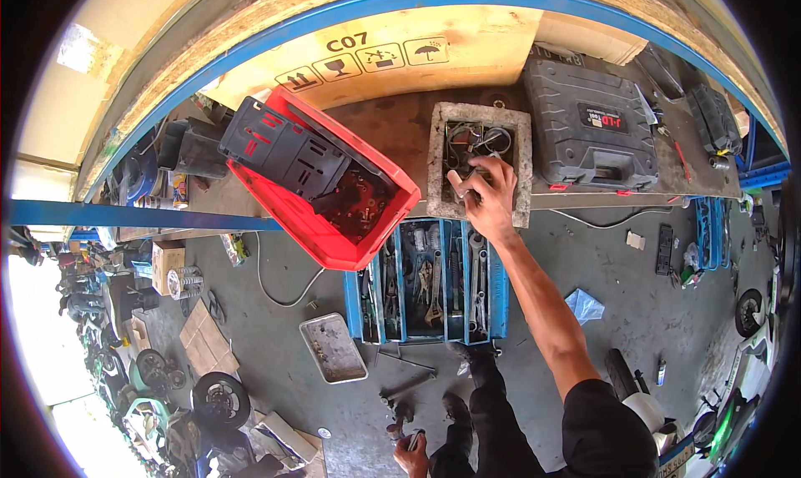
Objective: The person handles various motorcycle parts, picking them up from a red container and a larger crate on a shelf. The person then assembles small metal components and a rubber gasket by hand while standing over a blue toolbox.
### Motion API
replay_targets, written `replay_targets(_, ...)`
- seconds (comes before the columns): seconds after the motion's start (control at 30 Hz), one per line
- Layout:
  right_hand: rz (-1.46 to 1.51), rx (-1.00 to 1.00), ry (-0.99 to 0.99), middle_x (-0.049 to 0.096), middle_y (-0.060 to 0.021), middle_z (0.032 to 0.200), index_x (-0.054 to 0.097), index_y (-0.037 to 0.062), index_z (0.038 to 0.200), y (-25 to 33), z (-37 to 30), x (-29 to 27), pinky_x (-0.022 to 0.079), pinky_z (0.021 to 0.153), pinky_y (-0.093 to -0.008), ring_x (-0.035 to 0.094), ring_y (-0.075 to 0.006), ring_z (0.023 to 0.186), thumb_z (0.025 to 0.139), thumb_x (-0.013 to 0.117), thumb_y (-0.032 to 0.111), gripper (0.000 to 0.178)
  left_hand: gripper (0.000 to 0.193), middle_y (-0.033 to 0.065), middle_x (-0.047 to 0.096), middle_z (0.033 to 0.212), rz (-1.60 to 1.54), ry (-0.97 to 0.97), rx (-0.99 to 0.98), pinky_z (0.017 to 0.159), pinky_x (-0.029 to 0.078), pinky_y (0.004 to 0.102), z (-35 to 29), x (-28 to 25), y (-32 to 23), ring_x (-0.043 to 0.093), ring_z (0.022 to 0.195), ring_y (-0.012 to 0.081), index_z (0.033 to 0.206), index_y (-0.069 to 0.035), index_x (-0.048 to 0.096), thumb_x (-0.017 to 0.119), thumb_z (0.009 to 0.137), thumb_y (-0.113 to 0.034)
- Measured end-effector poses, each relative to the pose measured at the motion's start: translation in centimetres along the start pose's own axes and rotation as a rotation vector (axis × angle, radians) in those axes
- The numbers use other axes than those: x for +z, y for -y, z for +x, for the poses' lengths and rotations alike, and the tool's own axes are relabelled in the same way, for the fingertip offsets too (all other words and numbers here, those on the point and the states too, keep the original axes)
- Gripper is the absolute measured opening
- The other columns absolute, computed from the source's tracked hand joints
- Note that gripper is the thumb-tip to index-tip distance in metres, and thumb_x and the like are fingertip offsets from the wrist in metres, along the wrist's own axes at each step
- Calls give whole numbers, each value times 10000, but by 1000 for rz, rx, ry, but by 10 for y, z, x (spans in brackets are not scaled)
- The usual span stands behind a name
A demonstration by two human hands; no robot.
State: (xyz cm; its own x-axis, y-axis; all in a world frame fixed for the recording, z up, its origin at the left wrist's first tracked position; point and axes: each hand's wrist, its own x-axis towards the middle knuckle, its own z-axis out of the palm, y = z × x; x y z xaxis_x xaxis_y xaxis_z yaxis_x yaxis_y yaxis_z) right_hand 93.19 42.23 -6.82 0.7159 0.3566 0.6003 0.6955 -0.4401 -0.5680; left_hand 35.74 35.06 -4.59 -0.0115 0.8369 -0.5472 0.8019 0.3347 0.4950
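My right hand reaches into a grey, rough-walled foam box on the workbench. Its fingers are curled together over the contents, and whatever they may pinch is too small to make out. Inside the box lie coiled wires and small dark metal pieces. Low in the picture, beside my legs, my left hand is closed round a small dark object, partly hidden by the fingers. A brownish metal part shows right by that hand; whether it is held I cannot tell.
A red bin with a black plastic panel overhangs the bench edge. Right of the box rests a black tool case. Below, on the floor, stand an open blue toolbox of wrenches and pliers and a metal tray.
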Motion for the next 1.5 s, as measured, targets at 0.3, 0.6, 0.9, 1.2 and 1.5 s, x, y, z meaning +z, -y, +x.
replay_targets(0.3, -110, 139, 117, 547, -42, 1220, 616, 126, 891, -10, 1, -8, 356, 946, -495, 476, -317, 1160, 617, 784, 13, 341, 357, 100, 679, 736, 55, 42, 44, 620, 502, 338, 3, 6, 10, 605, 642, 159, 842, 59, 661, 828, 716, -230)
replay_targets(0.6, -127, 467, 663, 235, -247, 1556, 389, 174, 1447, -29, 49, -18, 258, 1135, -601, 248, -423, 1431, 762, 785, 420, 829, 322, 95, 682, 730, 77, 39, 18, 608, 497, 323, 9, 1, 15, 600, 631, 147, 837, 56, 665, 820, 730, -205)
replay_targets(0.9, -281, 336, 299, 503, -176, 1284, 459, 122, 1376, 24, 8, 27, 400, 935, -511, 498, -354, 1153, 720, 748, 286, 736, 317, 100, 686, 739, 34, 85, 44, 623, 506, 338, -3, 16, -8, 620, 654, 160, 854, 56, 677, 820, 728, -197)
replay_targets(1.2, -213, 334, 348, 503, -134, 1313, 476, 163, 1367, 12, 22, 17, 426, 920, -498, 521, -326, 1151, 663, 825, 283, 795, 335, 124, 692, 751, 34, 50, 80, 594, 524, 333, 14, 9, -19, 628, 624, 172, 864, 63, 679, 824, 714, -199)
replay_targets(1.5, -110, 400, 729, 627, -184, 1183, 541, 56, 1247, -24, 80, 2, 528, 921, -397, 661, -332, 1039, 685, 836, 243, 661, 304, 83, 681, 717, 124, 87, 166, 606, 508, 318, 8, 3, -39, 613, 630, 143, 831, 30, 674, 827, 710, -203)
